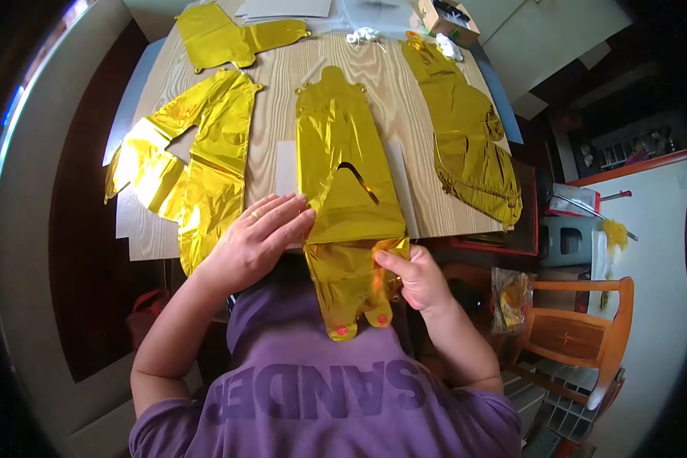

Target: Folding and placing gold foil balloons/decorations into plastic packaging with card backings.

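Observation:
A flat gold foil balloon (342, 137), shaped like a letter with a slot in its middle, lies in front of me. Its lower part bends over the table's near edge toward my lap and ends in two rounded tabs with red dots. My right hand (420, 278) pinches the right side of this hanging part, thumb on top and fingers underneath. Stretched out flat, my left hand (258, 235) rests with its fingertips at the balloon's left edge. Beneath the balloon a pale board (285, 164) shows on both sides.
More gold foil balloons lie around: one at left (210, 149), one at the far left (221, 38), a crumpled one at right (466, 122). A small open box (449, 23) and white string (365, 36) sit at the back. A wooden chair (569, 332) stands at right.

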The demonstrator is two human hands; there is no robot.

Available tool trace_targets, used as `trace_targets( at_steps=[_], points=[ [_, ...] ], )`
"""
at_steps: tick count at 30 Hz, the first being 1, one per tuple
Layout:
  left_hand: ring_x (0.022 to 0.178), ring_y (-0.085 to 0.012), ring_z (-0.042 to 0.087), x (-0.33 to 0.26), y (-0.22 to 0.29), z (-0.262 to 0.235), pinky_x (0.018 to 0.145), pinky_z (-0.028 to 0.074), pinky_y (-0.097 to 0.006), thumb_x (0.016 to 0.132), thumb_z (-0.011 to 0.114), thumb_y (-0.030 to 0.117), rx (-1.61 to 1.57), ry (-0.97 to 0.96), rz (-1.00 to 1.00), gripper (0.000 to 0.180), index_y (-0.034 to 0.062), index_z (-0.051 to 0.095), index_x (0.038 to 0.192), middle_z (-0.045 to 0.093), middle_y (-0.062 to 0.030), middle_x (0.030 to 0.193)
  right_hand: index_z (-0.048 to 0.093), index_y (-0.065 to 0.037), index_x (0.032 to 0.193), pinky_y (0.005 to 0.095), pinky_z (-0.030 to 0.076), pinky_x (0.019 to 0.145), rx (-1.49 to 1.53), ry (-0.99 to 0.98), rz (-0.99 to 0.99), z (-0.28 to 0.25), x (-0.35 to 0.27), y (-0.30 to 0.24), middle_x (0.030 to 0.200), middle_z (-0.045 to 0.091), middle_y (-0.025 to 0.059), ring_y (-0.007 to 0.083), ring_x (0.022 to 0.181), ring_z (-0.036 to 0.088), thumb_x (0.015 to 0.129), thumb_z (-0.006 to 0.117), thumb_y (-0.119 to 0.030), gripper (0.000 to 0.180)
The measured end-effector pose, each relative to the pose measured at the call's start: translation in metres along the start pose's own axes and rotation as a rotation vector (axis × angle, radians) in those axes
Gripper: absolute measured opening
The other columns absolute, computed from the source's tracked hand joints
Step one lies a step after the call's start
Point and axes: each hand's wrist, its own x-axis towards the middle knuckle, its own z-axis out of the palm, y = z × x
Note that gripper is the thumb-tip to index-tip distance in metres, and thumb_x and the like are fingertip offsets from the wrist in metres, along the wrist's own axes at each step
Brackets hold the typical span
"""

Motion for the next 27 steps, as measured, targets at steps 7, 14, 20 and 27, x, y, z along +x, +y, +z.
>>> trace_targets(
  at_steps=[7,14,20,27],
  points=[
    [0.13,-0.039,0.054,-0.012,0.011,0.011,0.11,0.044,-0.049,0.079,0.061,0.0,-0.053,-0.122,-0.088,0.054,0.0008,0.057,0.133,0.057,-0.0202,0.135,0.071,0.0,0.117,0.0279,0.052,0.089,0.116,0.013,0.03,-0.001,0.011,0.038,0.11,0.073,0.004,0.0108,0.095,0.066,0.097,0.07,-0.015,0.025],
    [0.139,-0.0391,0.044,-0.013,0.018,0.006,0.117,0.031,-0.056,0.082,0.065,0.009,-0.078,-0.175,-0.194,0.054,0.0062,0.058,0.135,0.051,-0.0188,0.142,0.072,0.001,0.115,0.028,0.051,0.089,-0.029,0.036,-0.025,-0.017,0.019,0.045,0.109,0.074,0.0046,0.0113,0.096,0.067,0.095,0.071,-0.012,0.023],
    [0.138,-0.0367,0.045,-0.002,0.031,0.037,0.116,0.033,-0.055,0.082,0.077,0.025,0.063,-0.056,-0.18,0.055,0.0084,0.06,0.132,0.052,-0.0153,0.142,0.072,0.001,0.115,0.0287,0.051,0.089,-0.04,0.014,-0.044,-0.014,0.022,0.047,0.109,0.074,0.0045,0.0115,0.097,0.067,0.094,0.071,-0.011,0.023],
    [0.136,-0.0373,0.048,-0.008,0.025,0.053,0.114,0.037,-0.05,0.084,0.076,0.027,0.091,-0.013,-0.185,0.055,0.0073,0.06,0.133,0.053,-0.0183,0.142,0.071,0.002,0.116,0.029,0.051,0.092,-0.057,0.01,-0.047,-0.015,0.02,0.049,0.112,0.073,0.0061,0.0123,0.099,0.067,0.094,0.072,-0.01,0.026]
  ],
)
